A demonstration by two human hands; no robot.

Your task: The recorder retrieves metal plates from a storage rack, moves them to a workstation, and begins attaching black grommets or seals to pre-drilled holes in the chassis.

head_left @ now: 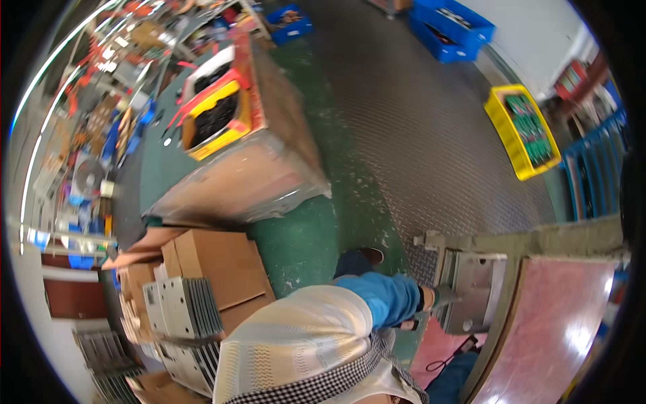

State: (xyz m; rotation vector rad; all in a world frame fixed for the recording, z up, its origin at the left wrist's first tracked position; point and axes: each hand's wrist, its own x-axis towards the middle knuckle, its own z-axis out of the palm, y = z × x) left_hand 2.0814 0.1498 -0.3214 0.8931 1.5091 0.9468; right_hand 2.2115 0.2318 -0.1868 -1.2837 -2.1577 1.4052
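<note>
My left arm wears a patterned knit sleeve and a blue oversleeve, and it stretches across to the right. At its end my left hand (442, 297), in a greyish glove, is closed at the left side of grey metal plates (476, 289) with holes in them. The plates stand beside a pale beam-like edge. Below them a blue cloth (459, 378), possibly my right oversleeve, shows with a dark cord (441, 365) next to it. My right hand cannot be made out clearly there; its fingers are hidden or blurred.
Stacked metal plates (195, 306) and cardboard boxes (212, 259) stand at left. A yellow bin of black parts (222, 118) rests on a bench (235, 175). Blue crates (451, 30) and a yellow crate of green parts (525, 131) are far right. A pinkish surface (552, 330) lies nearby.
</note>
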